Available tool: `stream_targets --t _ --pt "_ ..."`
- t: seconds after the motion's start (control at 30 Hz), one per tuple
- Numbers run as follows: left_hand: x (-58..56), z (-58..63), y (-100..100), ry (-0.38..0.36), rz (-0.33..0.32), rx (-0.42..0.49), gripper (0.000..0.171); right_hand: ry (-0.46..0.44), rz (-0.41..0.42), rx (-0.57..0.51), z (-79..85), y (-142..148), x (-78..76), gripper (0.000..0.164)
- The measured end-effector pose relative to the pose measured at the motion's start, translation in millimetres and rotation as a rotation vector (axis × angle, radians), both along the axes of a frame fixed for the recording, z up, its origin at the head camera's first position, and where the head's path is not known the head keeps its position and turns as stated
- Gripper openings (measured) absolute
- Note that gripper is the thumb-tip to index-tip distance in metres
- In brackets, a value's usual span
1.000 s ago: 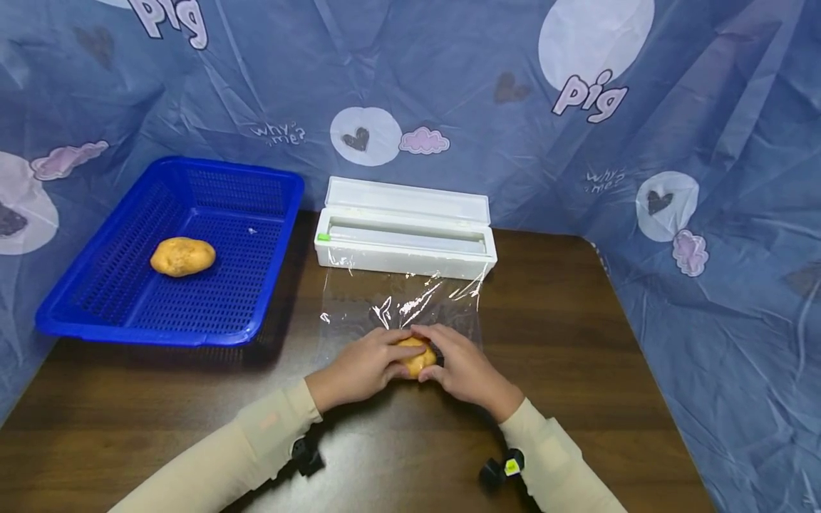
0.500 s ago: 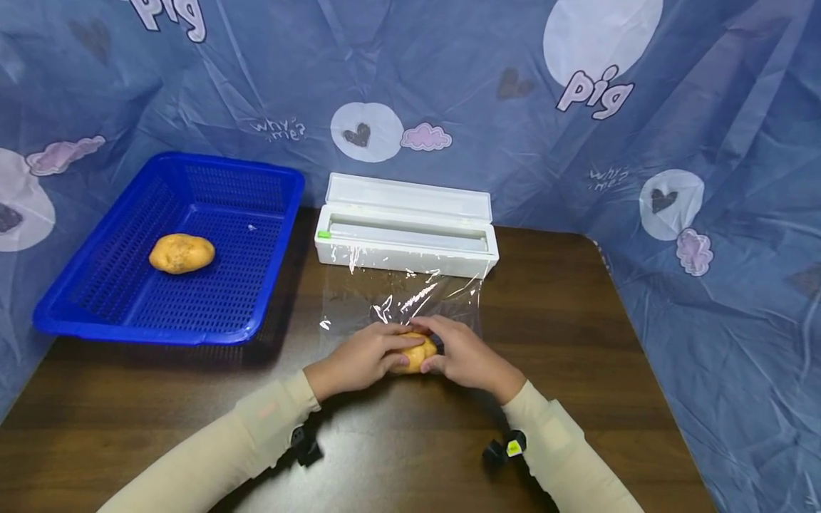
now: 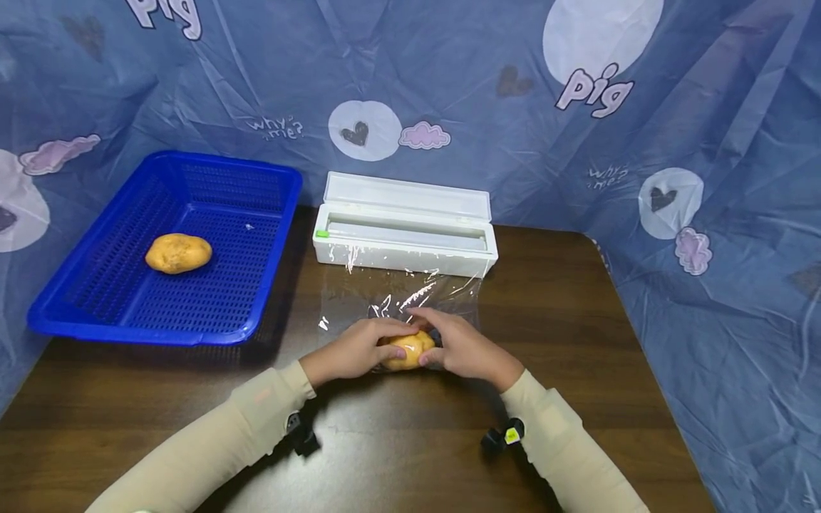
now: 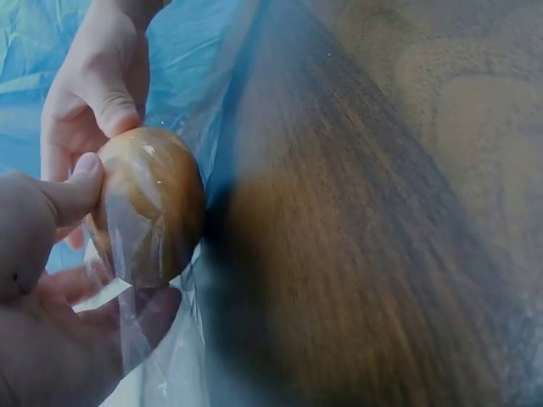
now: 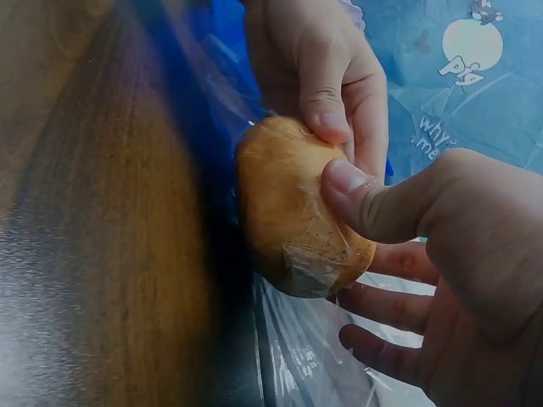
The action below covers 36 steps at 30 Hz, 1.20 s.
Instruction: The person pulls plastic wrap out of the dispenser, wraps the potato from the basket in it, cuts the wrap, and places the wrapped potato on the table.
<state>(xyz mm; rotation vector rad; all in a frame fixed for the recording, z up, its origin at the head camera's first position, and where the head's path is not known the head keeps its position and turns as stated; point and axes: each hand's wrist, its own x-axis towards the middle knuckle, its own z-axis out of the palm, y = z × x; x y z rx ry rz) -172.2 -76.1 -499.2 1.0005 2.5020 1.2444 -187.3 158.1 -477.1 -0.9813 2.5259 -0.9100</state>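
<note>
A yellow potato [image 3: 410,352] lies near the middle of the table with clear plastic wrap around part of it. My left hand [image 3: 355,349] grips its left side, thumb on the near face. From the right, my right hand [image 3: 470,350] holds the other end with thumb and fingers. Shiny film clings to the potato [image 4: 151,203] in the left wrist view. In the right wrist view, the film bunches below the potato [image 5: 293,208]. A sheet of plastic wrap [image 3: 410,292] runs from the potato back to a white wrap dispenser [image 3: 404,258], its lid raised.
A blue plastic basket [image 3: 269,285] stands at the left, with another potato [image 3: 178,254] inside. The dispenser has a green slider [image 3: 322,234] at its left end. A blue printed cloth [image 3: 449,64] hangs behind the brown wooden table [image 3: 564,342].
The potato has shifted slightly back and left in my hands. My left fingers, earlier across its top, have moved off its face, so more of the potato shows.
</note>
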Motion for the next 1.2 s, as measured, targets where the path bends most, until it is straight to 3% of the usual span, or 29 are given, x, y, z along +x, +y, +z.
stream_targets --t 0.2,0.5,0.73,0.83,0.93,1.07,1.2 --pt "-2.5 1.8 -2.0 -0.049 0.062 0.056 0.044 -0.026 0.014 0.009 5.7 -1.5 -6.3 0.077" --pt "-6.1 1.2 -3.9 -0.039 0.056 0.103 0.036 -0.047 0.030 0.032 10.8 -3.6 -13.5 0.075" --pt "-7.4 -3.8 -7.8 -0.030 0.136 0.117 0.033 -0.080 0.026 0.014 9.4 -2.1 -17.5 0.076" --pt "-4.3 -1.7 -6.7 0.069 0.177 0.106 0.033 -0.085 0.029 0.006 8.1 -2.2 -18.5 0.076" --pt "3.7 5.9 -3.9 0.246 0.211 0.027 0.028 -0.082 0.042 -0.004 7.1 -2.5 -19.0 0.077" --pt "17.9 13.2 1.1 0.464 0.177 -0.154 0.037 -0.082 0.047 -0.001 6.3 -2.9 -19.2 0.077" --pt "25.1 10.9 6.3 0.550 0.137 -0.218 0.042 -0.080 0.052 0.002 5.5 -3.6 -19.3 0.076"
